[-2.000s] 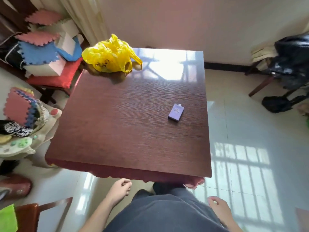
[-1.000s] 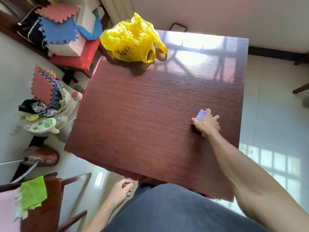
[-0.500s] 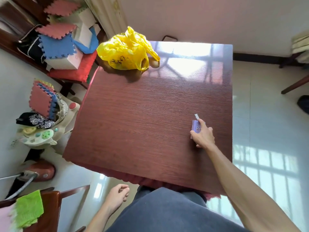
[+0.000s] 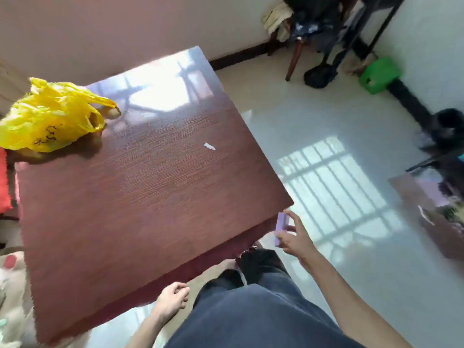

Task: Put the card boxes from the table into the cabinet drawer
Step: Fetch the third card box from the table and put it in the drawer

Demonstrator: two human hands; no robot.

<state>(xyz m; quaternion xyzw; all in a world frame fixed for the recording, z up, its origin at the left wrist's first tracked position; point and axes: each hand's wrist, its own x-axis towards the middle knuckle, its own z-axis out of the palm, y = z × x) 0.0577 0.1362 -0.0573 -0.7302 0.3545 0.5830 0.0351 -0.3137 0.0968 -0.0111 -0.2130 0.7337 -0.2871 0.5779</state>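
Note:
My right hand (image 4: 295, 241) grips a small purple card box (image 4: 280, 226), held upright just off the near right corner of the dark red wooden table (image 4: 130, 197). The box is off the tabletop, over the floor. My left hand (image 4: 173, 298) hangs loosely curled below the table's near edge and holds nothing. A small white scrap (image 4: 209, 146) lies on the tabletop where the box used to be. No cabinet drawer shows plainly in this view.
A yellow plastic bag (image 4: 47, 116) sits at the table's far left corner. Pale tiled floor (image 4: 326, 136) spreads to the right. A chair with dark bags (image 4: 313, 33) and a green stool (image 4: 379, 75) stand by the far wall. A low reddish surface (image 4: 426, 212) is at the right.
My right hand closed on the purple box and lifted it off the table, bringing it past the near right corner. The view swung to the right. A white scrap stayed on the table.

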